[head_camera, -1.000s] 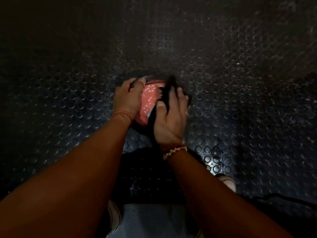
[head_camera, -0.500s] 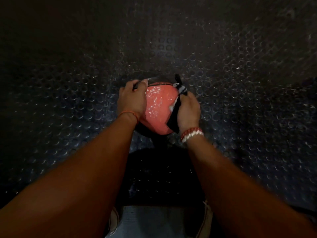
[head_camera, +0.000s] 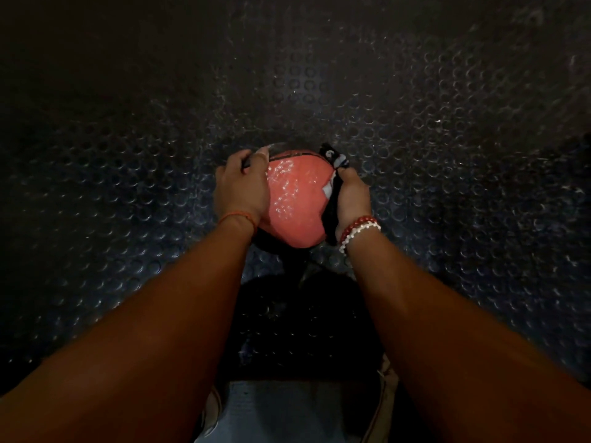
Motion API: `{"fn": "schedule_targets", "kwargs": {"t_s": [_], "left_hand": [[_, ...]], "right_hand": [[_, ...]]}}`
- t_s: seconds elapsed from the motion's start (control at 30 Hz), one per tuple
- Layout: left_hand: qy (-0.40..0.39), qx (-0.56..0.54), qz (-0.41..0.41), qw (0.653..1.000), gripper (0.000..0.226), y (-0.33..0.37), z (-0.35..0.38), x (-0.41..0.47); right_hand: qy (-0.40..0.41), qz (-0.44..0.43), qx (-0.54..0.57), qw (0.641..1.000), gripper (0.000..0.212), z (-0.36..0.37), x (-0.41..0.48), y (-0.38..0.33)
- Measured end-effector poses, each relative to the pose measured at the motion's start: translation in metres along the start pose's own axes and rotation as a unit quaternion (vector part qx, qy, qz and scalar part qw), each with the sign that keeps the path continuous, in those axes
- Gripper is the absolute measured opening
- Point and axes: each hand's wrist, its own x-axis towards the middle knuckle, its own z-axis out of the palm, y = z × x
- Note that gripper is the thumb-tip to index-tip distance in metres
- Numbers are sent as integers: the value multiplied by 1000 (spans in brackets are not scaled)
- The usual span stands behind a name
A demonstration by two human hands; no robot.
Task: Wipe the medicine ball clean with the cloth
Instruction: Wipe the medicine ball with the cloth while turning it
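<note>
Dark cloth [head_camera: 331, 215], apparently on medicine ball [head_camera: 294, 199]

Dim shot, looking straight down. Pink medicine ball [head_camera: 294, 199] with a dark band at its far side sits on the black studded rubber floor [head_camera: 447, 155], well away from any floor edge in view. Ball surface is glossy with speckled highlights. Left grip [head_camera: 241, 187] is on the ball's upper left, fingers curled over the top onto the dark band. Right grip [head_camera: 351, 199] is clamped round a dark cloth [head_camera: 331, 215] with white patches and presses it against the ball's right side. One cloth end sticks out above the fingers, the other hangs by the wrist. Orange thread [head_camera: 238, 216] on the left wrist, red and white bead bracelets [head_camera: 359, 230] on the right. Both forearms bare.
</note>
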Motion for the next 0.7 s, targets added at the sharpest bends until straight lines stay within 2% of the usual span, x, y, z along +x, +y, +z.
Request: {"fn": "schedule_targets", "kwargs": {"t_s": [0.07,0.13,0.2,0.3,0.4,0.47,0.57,0.7], "left_hand": [[0,3,-4,1000,46,1,1,1],[-4,6,-4,1000,47,2,1,3],[-6,15,-3,1000,49,4,0,3],[-10,30,-2,1000,48,6,0,4],[-14,25,5,1000,46,4,-1,1],[-13,25,8,1000,44,2,-1,-1],[-7,21,9,1000,45,1,-1,-3],[-1,17,4,1000,48,0,2,-3]], "right_hand": [[18,63,43,997,35,-4,-1,8],[54,66,26,996,37,-1,-17,14],[107,-40,-63,991,41,4,-41,24],[82,-213,-231,946,54,16,-70,27],[45,-255,-328,909,50,16,-58,8],[6,-239,-349,906,45,16,-36,-4],[-42,-192,-303,933,42,14,-8,-19],[-62,-53,-288,954,36,4,10,-30]]}}
